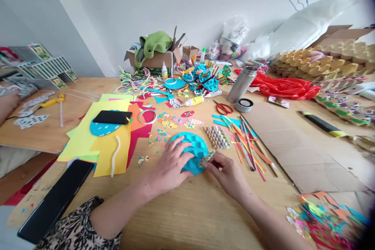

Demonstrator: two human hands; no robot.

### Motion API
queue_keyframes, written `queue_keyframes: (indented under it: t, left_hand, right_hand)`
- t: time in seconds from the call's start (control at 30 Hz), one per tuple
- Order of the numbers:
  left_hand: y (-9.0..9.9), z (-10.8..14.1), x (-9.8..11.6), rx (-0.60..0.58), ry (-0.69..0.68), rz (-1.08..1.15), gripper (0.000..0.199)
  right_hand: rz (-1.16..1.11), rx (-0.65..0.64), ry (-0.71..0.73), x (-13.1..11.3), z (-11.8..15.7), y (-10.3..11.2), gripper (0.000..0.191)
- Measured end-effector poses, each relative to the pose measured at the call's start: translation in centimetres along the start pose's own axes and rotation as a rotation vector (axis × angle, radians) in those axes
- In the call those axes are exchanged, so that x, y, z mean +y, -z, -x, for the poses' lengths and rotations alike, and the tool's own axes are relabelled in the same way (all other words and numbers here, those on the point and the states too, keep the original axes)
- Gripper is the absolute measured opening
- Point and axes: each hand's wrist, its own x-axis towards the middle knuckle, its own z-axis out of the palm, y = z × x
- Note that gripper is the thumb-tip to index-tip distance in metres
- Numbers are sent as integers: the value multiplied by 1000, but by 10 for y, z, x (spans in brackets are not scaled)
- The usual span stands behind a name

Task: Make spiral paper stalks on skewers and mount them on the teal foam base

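Observation:
A round blue piece with raised bumps (pixel 191 144) lies on the wooden table in front of me. My left hand (pixel 175 162) rests over its left part, fingers spread across the surface. At its lower right edge, my right hand (pixel 224 170) pinches a small pale green wavy strip (pixel 208 156) between thumb and fingers. The strip touches or overlaps the blue edge. Just behind my right hand sits a small grid of shells or stones (pixel 217 137). Several paper fish (pixel 178 120) lie beyond the blue piece, with small confetti bits (pixel 162 134) to its left.
Colored paper sheets (pixel 84 134) and a black phone (pixel 113 117) lie left. Red scissors (pixel 224 108), a metal flask (pixel 241 84), paper strips with brushes (pixel 249 144), cardboard (pixel 304 152) and a cutter (pixel 324 124) lie right. Another person's hand (pixel 8 105) shows far left.

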Motion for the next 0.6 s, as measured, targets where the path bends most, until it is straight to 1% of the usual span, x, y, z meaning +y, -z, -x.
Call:
queue_keyframes:
  t: [0.07,0.17,0.23,0.3,0.4,0.47,0.6]
  left_hand:
    - [-6,2,-2,38,12,27,41]
    - [-17,5,-3,82,27,79,36]
    - [-21,5,-2,122,39,132,33]
    - [-19,2,0,178,68,205,29]
    - [-11,-6,7,239,113,324,26]
    - [-6,-15,14,250,115,381,25]
    - [-5,-31,23,266,110,465,8]
  right_hand:
    - [28,-6,32,0,3,-2,28]
    - [55,-31,59,1,8,-3,27]
    - [65,-37,69,2,9,-4,26]
    - [73,-31,83,2,9,-4,26]
    - [91,-32,123,1,8,-5,25]
    - [110,-31,155,-1,8,-6,24]
    - [125,-13,165,-2,7,-6,24]
